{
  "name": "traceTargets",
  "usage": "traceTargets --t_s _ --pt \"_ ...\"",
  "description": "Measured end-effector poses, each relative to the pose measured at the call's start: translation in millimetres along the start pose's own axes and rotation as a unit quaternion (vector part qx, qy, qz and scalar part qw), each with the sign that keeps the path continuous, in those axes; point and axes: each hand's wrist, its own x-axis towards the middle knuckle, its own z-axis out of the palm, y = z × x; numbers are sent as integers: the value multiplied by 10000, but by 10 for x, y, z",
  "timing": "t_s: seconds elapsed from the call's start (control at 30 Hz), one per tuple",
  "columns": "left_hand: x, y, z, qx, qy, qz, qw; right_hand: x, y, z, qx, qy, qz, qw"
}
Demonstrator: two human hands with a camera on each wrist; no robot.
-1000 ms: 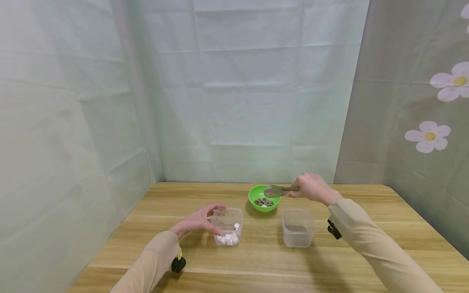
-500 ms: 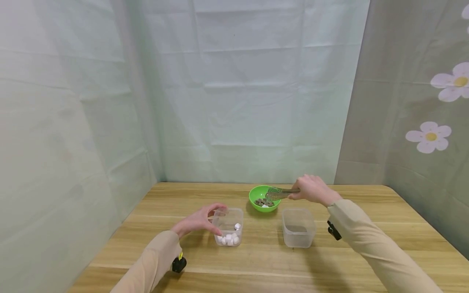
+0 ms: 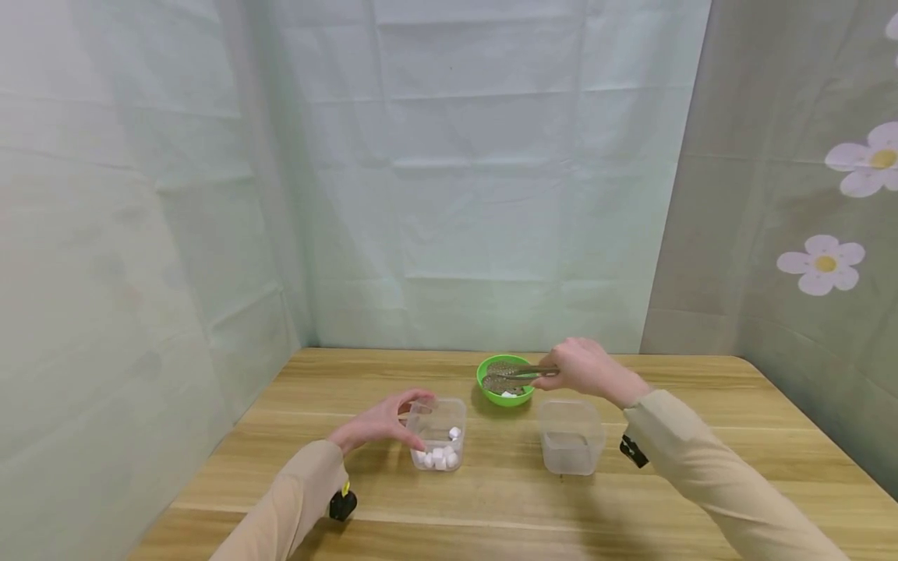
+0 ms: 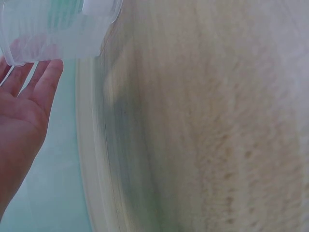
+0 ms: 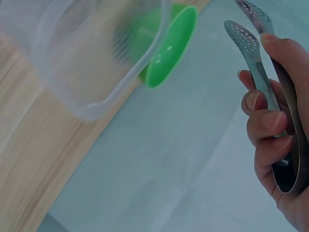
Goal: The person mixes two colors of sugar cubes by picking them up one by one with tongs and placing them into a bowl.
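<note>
My left hand [image 3: 382, 423] grips the left side of a clear plastic container [image 3: 438, 402], thumb on the near side and fingers on the far side. Several white cubes [image 3: 439, 458] lie inside it, mostly toward its near end. My right hand [image 3: 588, 368] holds metal tongs [image 5: 260, 72] with perforated heads, the two arms apart in the right wrist view. In the head view the heads overlap the green bowl [image 3: 500, 400], covering most of the small brown pieces there. A white piece [image 3: 508, 394] shows below them in the bowl.
A second clear plastic container [image 3: 571, 460] stands to the right, in front of the bowl and below my right forearm. Everything rests on a wooden table [image 3: 505, 506]. Pale curtains [image 3: 477, 195] hang behind it, and a grey curtain with flowers [image 3: 737, 195] hangs at the right.
My right hand has moved left and slightly down, bringing the tongs' heads from the bowl's right side to over its middle. The left hand and its container stay in place.
</note>
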Motion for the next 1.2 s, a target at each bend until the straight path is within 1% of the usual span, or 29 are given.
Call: traceTargets --t_s 0.1,0.27,0.33,0.5,0.6,0.7,0.83,1.03,1.13,1.2 --pt "3 2 0 25 3 1 10000 51 -113 -13 69 84 -176 9998" --pt "12 -1 -7 96 -4 19 10000 147 -307 -19 386 -70 -243 9989" --pt "16 1 -8 121 -7 30 9999 189 -374 -7 426 -147 -275 9986" --pt "17 8 -9 187 -14 65 9998 309 -499 51 19 -261 -492 9984" --pt "9 10 -11 167 -29 76 9998 385 -566 77 -185 -420 -550 9974" --pt "10 9 -9 121 -63 86 9999 442 -618 92 -145 -627 -488 9967" --pt "19 -4 -10 109 -93 141 9998 510 -658 105 87 -968 -338 9947" --pt "22 15 -13 31 -136 223 9997 595 -733 87 377 -1596 -22 9865" --pt "19 21 -16 6 -156 251 9996 634 -763 119 391 -1774 123 9833" --pt "21 16 -19 6 -158 259 9995 659 -782 143 264 -1830 191 9826"
